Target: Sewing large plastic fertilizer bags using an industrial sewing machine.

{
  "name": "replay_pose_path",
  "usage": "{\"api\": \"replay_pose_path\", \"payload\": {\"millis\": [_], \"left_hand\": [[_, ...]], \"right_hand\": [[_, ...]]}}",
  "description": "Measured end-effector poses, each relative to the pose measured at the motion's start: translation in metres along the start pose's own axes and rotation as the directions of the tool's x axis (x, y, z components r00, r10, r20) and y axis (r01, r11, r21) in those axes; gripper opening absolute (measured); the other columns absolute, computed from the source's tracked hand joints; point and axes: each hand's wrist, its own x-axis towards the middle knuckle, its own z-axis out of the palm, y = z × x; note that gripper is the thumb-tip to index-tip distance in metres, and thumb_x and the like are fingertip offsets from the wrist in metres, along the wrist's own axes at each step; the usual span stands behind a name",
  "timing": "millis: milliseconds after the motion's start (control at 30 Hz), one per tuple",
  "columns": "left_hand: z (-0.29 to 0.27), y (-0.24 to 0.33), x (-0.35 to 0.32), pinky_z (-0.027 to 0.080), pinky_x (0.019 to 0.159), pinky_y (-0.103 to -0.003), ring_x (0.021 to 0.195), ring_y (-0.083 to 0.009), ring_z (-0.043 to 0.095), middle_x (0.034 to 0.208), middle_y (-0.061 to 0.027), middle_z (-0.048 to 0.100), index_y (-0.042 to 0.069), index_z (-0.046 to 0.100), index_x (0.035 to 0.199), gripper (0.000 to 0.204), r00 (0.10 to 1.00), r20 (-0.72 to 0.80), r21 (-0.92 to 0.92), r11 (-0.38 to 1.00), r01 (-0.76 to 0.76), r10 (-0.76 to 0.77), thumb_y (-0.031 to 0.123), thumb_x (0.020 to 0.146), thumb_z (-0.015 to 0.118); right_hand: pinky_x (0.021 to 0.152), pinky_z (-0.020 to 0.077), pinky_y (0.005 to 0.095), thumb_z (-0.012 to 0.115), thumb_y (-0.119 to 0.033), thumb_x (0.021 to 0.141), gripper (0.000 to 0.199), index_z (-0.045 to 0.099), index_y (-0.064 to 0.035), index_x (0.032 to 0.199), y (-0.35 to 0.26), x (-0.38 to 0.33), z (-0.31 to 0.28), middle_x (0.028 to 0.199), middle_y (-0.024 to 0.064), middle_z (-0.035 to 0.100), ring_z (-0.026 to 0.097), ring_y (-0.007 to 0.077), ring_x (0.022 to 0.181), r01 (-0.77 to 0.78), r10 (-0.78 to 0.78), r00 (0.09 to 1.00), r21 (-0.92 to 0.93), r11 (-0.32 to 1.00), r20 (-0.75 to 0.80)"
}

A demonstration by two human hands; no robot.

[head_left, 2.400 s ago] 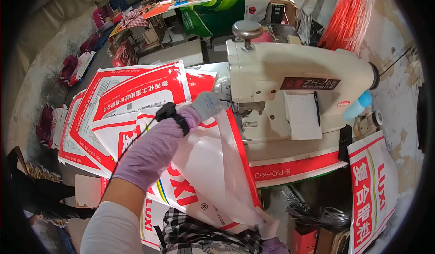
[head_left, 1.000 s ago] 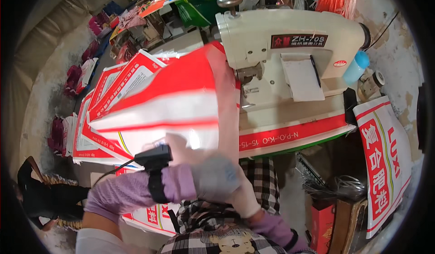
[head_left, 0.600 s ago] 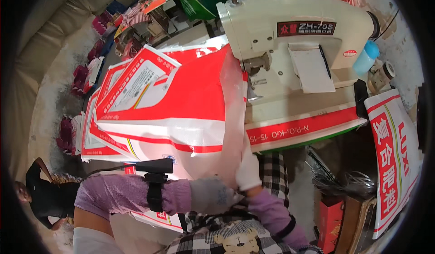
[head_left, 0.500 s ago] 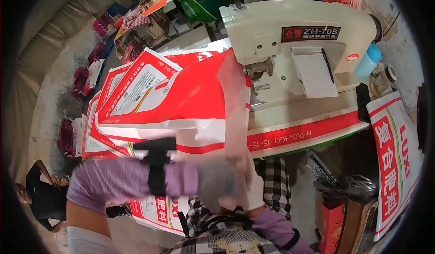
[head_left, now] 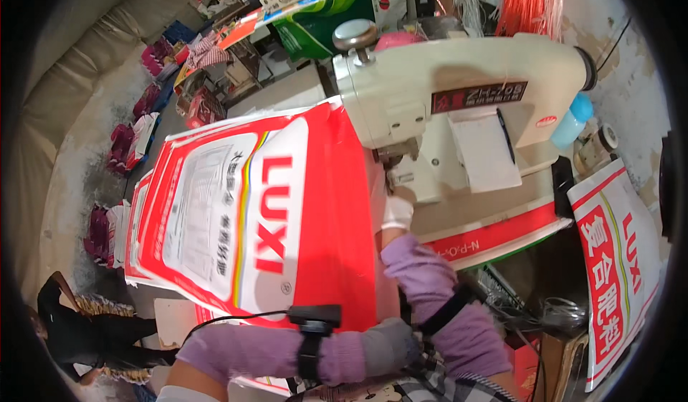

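Glossy red-and-white plastic sack (head_left: 276, 219) lies over similar sacks left of a cream metal sewing machine (head_left: 459, 72), its right edge reaching the sewing head. Right hand (head_left: 398, 212), white-gloved, at that edge, just below the head; finger closure cannot be told. Left hand (head_left: 390, 345), grey-gloved, by the sack's lower right corner, fingers apparently curled; cannot tell whether it grips. White paper pad (head_left: 484, 152) with dark pen (head_left: 505, 135) rests against the machine. Light-blue plastic bottle (head_left: 571, 124) behind it. Second red-and-white sack (head_left: 620, 266) at far right.
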Motion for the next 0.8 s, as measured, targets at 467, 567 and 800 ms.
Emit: {"api": "replay_pose_path", "payload": {"millis": [467, 567, 800], "left_hand": [[-0.061, 0.018, -0.069, 0.049, 0.044, -0.039, 0.049, -0.0271, 0.063, 0.057, -0.0095, 0.057, 0.002, 0.054, 0.096, 0.017, 0.881, -0.025, 0.144, 0.87, 0.472, -0.473, 0.017, 0.087, 0.055], [-0.058, 0.018, -0.055, 0.048, 0.044, -0.038, 0.05, -0.0263, 0.063, 0.059, -0.0102, 0.059, 0.002, 0.056, 0.094, 0.017, 0.941, -0.023, 0.235, 0.913, 0.334, -0.339, 0.016, 0.085, 0.056], [-0.124, -0.079, -0.099, 0.051, 0.086, -0.041, 0.077, -0.0246, 0.064, 0.064, -0.0013, 0.058, 0.012, 0.065, 0.083, 0.006, 0.978, -0.145, 0.559, 0.803, 0.208, -0.152, 0.012, 0.079, 0.06]], "right_hand": [[0.08, 0.0465, 0.0549, 0.048, -0.032, 0.089, 0.063, 0.032, -0.0013, 0.141, 0.024, -0.117, -0.078, 0.091, 0.0324, 0.063, 0.061, 0.0479, 0.086, 0.08, -0.235, 0.951, 0.577, 0.813, 0.2], [0.073, 0.0513, 0.0503, 0.049, -0.028, 0.089, 0.063, 0.029, 0.0012, 0.142, -0.001, -0.088, -0.097, 0.084, 0.026, 0.067, 0.065, 0.0425, 0.079, 0.05, -0.098, 0.985, 0.31, 0.949, 0.142], [0.054, 0.0526, 0.0457, 0.053, -0.017, 0.084, 0.083, 0.006, -0.0005, 0.15, -0.003, -0.16, -0.056, 0.067, 0.0175, 0.066, 0.066, 0.0345, 0.061, 0.243, -0.28, 0.929, 0.171, 0.955, 0.241]]}}
